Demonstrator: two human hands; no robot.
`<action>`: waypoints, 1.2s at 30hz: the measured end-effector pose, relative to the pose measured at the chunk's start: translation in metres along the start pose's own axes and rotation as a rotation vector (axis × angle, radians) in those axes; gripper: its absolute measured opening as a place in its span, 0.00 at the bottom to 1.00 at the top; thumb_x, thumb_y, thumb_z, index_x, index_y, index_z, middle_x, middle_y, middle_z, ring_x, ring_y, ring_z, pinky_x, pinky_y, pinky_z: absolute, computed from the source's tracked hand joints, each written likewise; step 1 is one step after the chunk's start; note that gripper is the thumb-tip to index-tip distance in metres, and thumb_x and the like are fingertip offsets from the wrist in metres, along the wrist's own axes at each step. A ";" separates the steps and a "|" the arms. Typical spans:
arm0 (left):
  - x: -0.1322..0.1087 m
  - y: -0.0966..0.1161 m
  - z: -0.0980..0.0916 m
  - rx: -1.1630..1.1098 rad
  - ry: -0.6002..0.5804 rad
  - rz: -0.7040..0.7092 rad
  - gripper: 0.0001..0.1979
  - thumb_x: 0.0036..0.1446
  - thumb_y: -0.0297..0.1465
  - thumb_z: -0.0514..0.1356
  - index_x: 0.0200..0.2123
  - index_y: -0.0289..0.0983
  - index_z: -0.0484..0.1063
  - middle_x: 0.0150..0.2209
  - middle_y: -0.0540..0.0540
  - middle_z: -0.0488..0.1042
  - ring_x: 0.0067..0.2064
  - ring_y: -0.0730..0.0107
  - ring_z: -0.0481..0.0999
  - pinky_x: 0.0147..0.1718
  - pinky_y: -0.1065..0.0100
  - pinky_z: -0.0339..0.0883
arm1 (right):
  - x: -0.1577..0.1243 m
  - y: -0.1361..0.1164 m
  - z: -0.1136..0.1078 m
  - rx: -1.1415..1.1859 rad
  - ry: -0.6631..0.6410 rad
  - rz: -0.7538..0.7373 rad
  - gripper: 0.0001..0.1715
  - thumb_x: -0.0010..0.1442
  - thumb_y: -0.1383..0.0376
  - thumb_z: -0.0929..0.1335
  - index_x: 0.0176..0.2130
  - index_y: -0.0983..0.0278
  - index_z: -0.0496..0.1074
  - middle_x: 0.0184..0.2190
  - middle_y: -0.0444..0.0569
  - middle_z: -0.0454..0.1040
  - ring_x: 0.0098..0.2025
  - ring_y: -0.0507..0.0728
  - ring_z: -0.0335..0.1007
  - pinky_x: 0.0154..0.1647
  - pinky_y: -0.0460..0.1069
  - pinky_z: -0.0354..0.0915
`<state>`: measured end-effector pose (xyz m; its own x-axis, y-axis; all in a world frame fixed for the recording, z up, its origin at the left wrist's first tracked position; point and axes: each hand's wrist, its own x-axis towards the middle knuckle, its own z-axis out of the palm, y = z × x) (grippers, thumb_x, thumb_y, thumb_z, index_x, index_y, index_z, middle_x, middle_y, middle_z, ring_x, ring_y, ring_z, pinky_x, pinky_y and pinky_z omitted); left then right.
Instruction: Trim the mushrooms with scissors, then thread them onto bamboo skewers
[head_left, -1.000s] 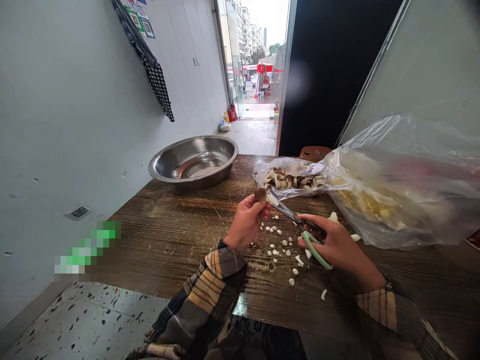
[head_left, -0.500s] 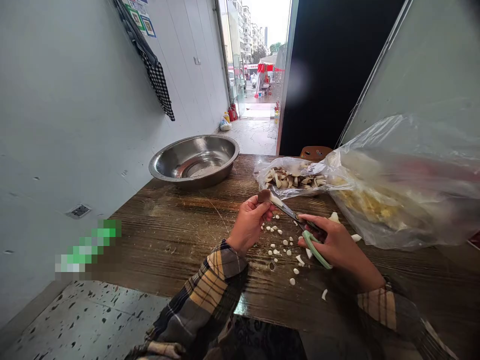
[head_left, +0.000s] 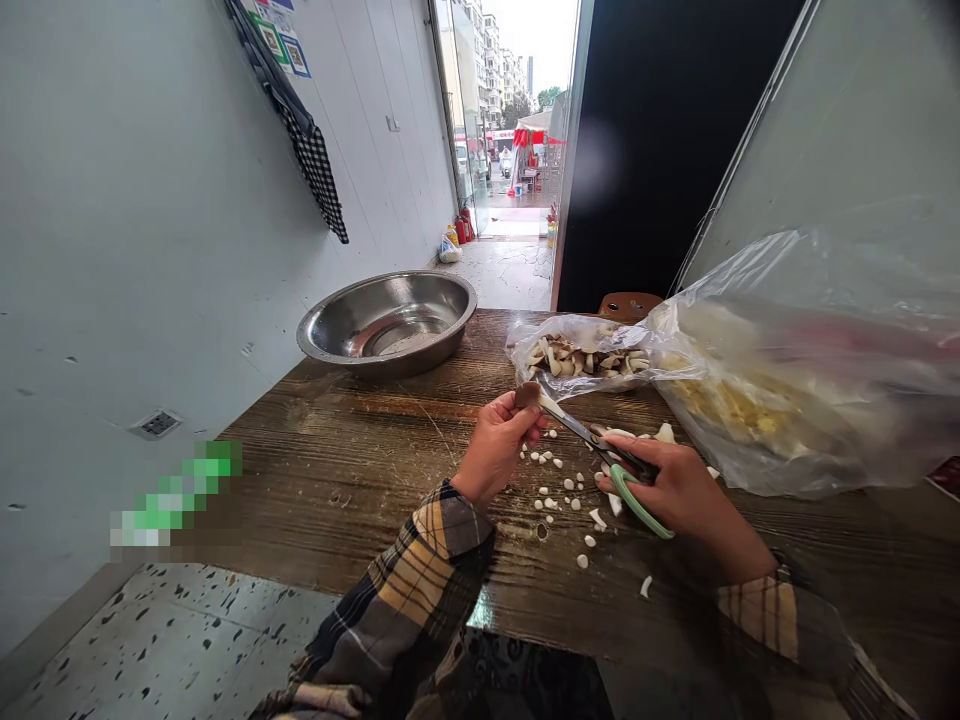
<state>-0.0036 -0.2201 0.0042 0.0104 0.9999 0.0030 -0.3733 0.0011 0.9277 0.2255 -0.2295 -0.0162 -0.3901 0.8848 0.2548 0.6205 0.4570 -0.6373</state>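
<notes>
Between the fingertips of my left hand is a mushroom with a brown cap and a pale stem. My right hand grips scissors with light green handles. Their blades point up and left and reach the mushroom's stem. Small white stem pieces are scattered on the wooden table under the scissors. Just behind, a clear plastic bag lies with its mouth open, and many brown and white mushrooms show inside it.
A wide steel basin stands at the table's far left. On the right a large clear bag with yellowish contents lies on the wooden table. A checked cloth hangs on the left wall. Beyond the table is an open doorway.
The scissor handles have spread slightly wider, with my right hand a little lower and further right. My left hand keeps the mushroom in nearly the same place.
</notes>
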 end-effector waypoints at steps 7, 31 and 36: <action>0.003 -0.002 -0.004 -0.020 0.008 -0.005 0.11 0.47 0.33 0.66 0.30 0.33 0.68 0.24 0.51 0.72 0.21 0.82 0.65 0.21 0.76 0.55 | 0.000 0.002 0.001 -0.005 0.006 -0.007 0.25 0.52 0.55 0.73 0.50 0.58 0.77 0.48 0.51 0.78 0.47 0.64 0.76 0.48 0.57 0.70; -0.011 -0.025 0.026 0.276 -0.227 -0.022 0.10 0.49 0.34 0.64 0.33 0.33 0.71 0.28 0.47 0.73 0.28 0.73 0.71 0.29 0.71 0.63 | 0.016 -0.015 0.027 0.491 0.242 0.148 0.27 0.50 0.61 0.73 0.50 0.63 0.69 0.37 0.51 0.79 0.39 0.58 0.76 0.43 0.53 0.71; -0.010 -0.026 0.025 0.383 -0.211 0.028 0.09 0.49 0.33 0.63 0.28 0.34 0.70 0.24 0.50 0.70 0.27 0.75 0.67 0.27 0.73 0.60 | 0.014 -0.017 0.028 0.417 0.248 0.135 0.24 0.52 0.63 0.70 0.50 0.62 0.70 0.37 0.50 0.79 0.40 0.59 0.76 0.42 0.53 0.72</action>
<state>0.0290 -0.2301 -0.0109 0.2095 0.9753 0.0696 -0.0059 -0.0700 0.9975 0.1902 -0.2271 -0.0225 -0.1202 0.9516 0.2830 0.3094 0.3068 -0.9001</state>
